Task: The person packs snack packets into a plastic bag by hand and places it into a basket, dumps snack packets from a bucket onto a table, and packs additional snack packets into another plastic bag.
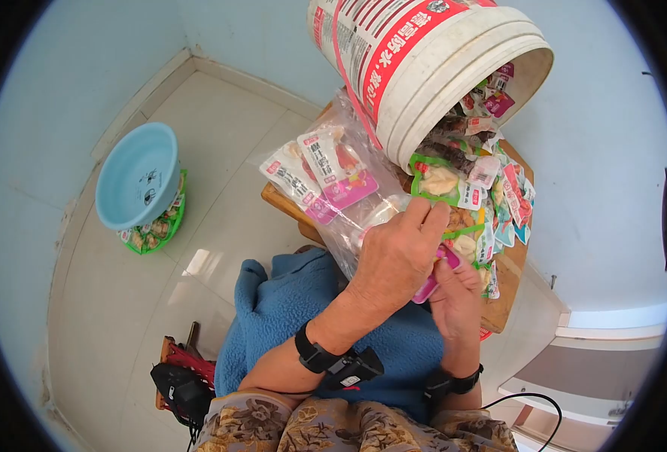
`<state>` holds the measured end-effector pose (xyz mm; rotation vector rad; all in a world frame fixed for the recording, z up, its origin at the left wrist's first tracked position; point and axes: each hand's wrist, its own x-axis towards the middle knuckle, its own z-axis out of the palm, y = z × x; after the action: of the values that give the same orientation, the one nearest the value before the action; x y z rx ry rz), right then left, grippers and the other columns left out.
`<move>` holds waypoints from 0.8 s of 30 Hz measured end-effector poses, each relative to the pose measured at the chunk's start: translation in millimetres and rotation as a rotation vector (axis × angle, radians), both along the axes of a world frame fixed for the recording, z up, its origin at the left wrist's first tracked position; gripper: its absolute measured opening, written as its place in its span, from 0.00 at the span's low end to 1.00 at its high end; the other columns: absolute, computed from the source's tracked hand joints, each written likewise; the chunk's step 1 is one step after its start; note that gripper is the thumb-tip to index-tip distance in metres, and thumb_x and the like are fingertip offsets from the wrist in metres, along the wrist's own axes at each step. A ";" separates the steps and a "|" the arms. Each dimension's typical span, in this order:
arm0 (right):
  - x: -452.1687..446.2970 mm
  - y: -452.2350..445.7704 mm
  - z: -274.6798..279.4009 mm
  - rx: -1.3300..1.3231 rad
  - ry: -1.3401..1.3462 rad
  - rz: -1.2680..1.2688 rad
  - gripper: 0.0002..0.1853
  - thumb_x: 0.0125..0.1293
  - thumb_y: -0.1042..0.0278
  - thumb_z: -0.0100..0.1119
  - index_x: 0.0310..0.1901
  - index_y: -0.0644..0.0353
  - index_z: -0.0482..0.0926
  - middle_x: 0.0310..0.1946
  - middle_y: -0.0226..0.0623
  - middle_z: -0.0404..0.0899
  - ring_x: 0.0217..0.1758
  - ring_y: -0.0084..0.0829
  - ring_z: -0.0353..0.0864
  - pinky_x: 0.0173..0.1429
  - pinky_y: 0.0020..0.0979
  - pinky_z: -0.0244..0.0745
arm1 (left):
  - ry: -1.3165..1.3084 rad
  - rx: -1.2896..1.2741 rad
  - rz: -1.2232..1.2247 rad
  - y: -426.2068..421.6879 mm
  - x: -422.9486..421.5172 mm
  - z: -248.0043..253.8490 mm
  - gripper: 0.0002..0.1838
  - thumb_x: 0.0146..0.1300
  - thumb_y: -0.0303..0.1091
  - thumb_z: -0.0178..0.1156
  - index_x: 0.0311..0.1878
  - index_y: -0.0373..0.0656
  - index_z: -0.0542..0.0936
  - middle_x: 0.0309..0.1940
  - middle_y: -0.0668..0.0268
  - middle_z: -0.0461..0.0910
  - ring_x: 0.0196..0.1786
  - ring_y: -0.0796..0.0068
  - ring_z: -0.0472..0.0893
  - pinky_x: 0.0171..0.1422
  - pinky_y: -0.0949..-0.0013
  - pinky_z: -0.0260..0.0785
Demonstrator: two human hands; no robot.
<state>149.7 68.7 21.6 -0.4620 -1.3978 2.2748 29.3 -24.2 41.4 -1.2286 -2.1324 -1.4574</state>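
My left hand [401,252] is closed at the near edge of the snack packets, its fingertips close to a purple packet. My right hand [456,292] pinches that small purple packet [427,288], which is partly covered by my fingers. Left of my hands, a clear plastic bag [341,230] lies with two white and purple packets [339,167] on it. Beyond my hands, a green-edged packet [437,181] and several others spread over a wooden table [510,282]. A large white bucket [431,71] lies tipped on its side, its mouth towards the packets, with more inside.
On the floor at the left, a blue basin [138,177] rests over a green basket [169,230] of packets. A black bag [181,392] is at the lower left. A blue fleece cloth [281,294] covers my lap. A white cabinet [597,377] stands at the lower right.
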 end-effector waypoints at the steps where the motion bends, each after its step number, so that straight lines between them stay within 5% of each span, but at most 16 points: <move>1: -2.0 -1.8 -5.6 -0.001 -0.001 0.000 0.14 0.74 0.73 0.53 0.58 0.69 0.75 0.50 0.39 0.82 0.48 0.26 0.84 0.51 0.31 0.82 | -0.001 -0.001 0.000 0.3 0.7 -1.0 0.19 0.53 0.22 0.60 0.51 0.40 0.78 0.37 0.61 0.77 0.32 0.57 0.82 0.31 0.62 0.77; 4: -18.9 -18.0 -19.5 -0.144 -0.041 -0.016 0.11 0.75 0.72 0.52 0.55 0.64 0.76 0.47 0.32 0.81 0.45 0.26 0.83 0.50 0.29 0.81 | 0.000 -0.011 0.002 0.8 1.6 -2.1 0.20 0.52 0.22 0.60 0.51 0.41 0.78 0.37 0.62 0.77 0.33 0.58 0.82 0.32 0.63 0.77; 8: -39.0 -24.2 -15.9 -0.226 -0.107 -0.072 0.11 0.75 0.70 0.52 0.54 0.63 0.76 0.47 0.34 0.81 0.42 0.27 0.83 0.47 0.28 0.81 | -0.013 0.020 -0.039 2.2 3.3 -3.2 0.19 0.52 0.23 0.60 0.51 0.39 0.77 0.37 0.61 0.74 0.33 0.60 0.82 0.32 0.63 0.76; 17: -148.5 -33.1 -40.7 -0.011 -0.172 0.244 0.13 0.74 0.68 0.54 0.55 0.64 0.75 0.44 0.36 0.82 0.41 0.27 0.84 0.44 0.28 0.81 | -0.012 0.069 -0.024 7.9 3.5 -9.7 0.20 0.53 0.19 0.59 0.51 0.42 0.78 0.37 0.62 0.77 0.34 0.56 0.82 0.33 0.60 0.77; 18: -57.5 -37.8 -12.1 0.012 -0.179 0.276 0.13 0.74 0.68 0.54 0.55 0.64 0.75 0.44 0.37 0.82 0.41 0.27 0.84 0.44 0.28 0.81 | -0.034 0.082 -0.033 7.6 4.0 -9.1 0.19 0.53 0.19 0.59 0.50 0.42 0.79 0.37 0.62 0.77 0.34 0.55 0.82 0.34 0.59 0.77; 20: -149.2 -25.3 -52.8 0.062 -0.188 0.326 0.14 0.74 0.67 0.54 0.56 0.64 0.75 0.43 0.37 0.82 0.41 0.27 0.84 0.44 0.28 0.81 | -0.024 0.087 -0.062 8.3 3.3 -12.4 0.18 0.54 0.20 0.58 0.50 0.40 0.78 0.38 0.60 0.76 0.34 0.55 0.82 0.34 0.59 0.76; 24: -152.4 -19.4 -62.7 0.166 -0.214 0.412 0.15 0.74 0.66 0.54 0.56 0.64 0.75 0.41 0.38 0.83 0.41 0.27 0.84 0.43 0.28 0.81 | -0.032 0.083 -0.085 10.5 3.2 -13.5 0.18 0.53 0.21 0.58 0.50 0.39 0.77 0.39 0.60 0.75 0.35 0.55 0.82 0.34 0.59 0.76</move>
<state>-2.7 49.3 -41.1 -0.4016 -1.9238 2.4490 32.4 -13.7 27.8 -1.2888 -2.0406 -1.5941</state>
